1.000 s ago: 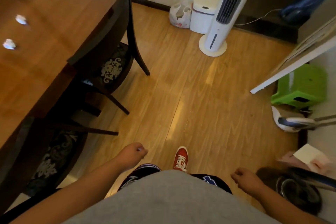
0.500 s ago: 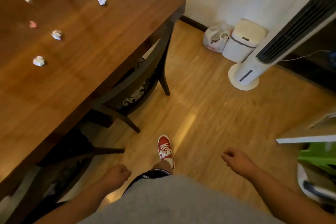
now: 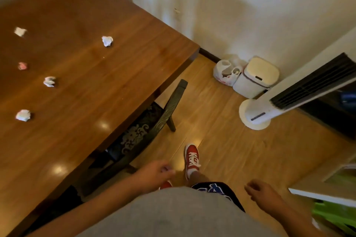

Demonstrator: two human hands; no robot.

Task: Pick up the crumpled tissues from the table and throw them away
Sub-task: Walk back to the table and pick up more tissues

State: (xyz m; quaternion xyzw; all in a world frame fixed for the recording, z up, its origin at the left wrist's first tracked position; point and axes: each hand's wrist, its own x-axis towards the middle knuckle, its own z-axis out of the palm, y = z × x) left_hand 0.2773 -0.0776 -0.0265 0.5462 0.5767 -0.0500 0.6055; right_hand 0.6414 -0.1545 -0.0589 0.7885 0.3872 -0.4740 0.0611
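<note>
Five crumpled tissues [image 3: 107,41] are scattered across the table [image 3: 86,86]. Left hand [image 3: 154,176] is held low, curled and blurred; its grip cannot be told. Right hand [image 3: 260,191] is loosely curled, nothing gripped.

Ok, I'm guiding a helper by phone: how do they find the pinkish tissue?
Start at the glossy brown wooden table. Scattered on it are white crumpled tissues. Among them, the small pinkish crumpled tissue is the only coloured one.
</note>
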